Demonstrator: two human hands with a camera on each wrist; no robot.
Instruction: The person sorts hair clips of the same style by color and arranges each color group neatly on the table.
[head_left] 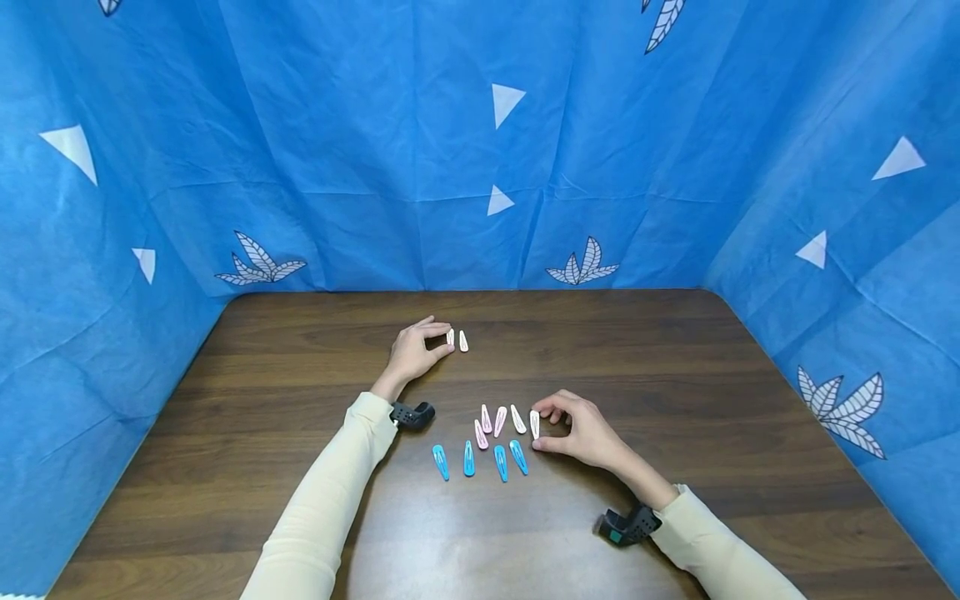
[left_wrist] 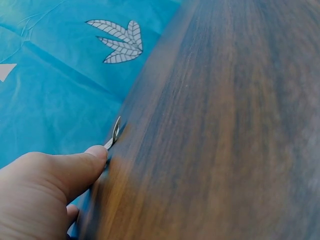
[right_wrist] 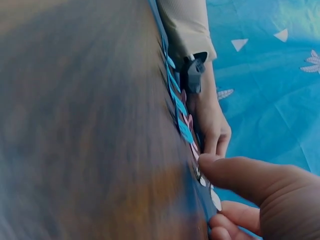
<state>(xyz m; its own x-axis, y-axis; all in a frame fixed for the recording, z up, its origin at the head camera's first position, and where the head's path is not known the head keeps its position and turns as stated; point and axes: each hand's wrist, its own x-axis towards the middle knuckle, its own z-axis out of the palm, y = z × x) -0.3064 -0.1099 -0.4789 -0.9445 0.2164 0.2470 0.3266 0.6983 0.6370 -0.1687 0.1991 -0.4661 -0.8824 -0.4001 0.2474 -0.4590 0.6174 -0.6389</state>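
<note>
Near the far side of the table, my left hand (head_left: 418, 348) pinches a white snap hair clip (head_left: 451, 337) between thumb and fingers. Another white hair clip (head_left: 463, 341) lies just right of it. In the left wrist view a clip's end (left_wrist: 116, 131) sticks out past the thumb (left_wrist: 85, 167). My right hand (head_left: 583, 429), closer to me, has its thumb and fingertips at the two ends of a white hair clip (head_left: 535, 424). To its left lie one more pale clip (head_left: 518, 419) and three pink clips (head_left: 500, 421). Several blue clips (head_left: 468, 459) lie in front of these.
The brown wooden table (head_left: 637, 350) is bounded at the back and sides by a blue curtain (head_left: 420, 150) with white leaf and triangle prints. A black wrist device sits on the left wrist (head_left: 412, 415), and another black device (head_left: 628, 527) on the right.
</note>
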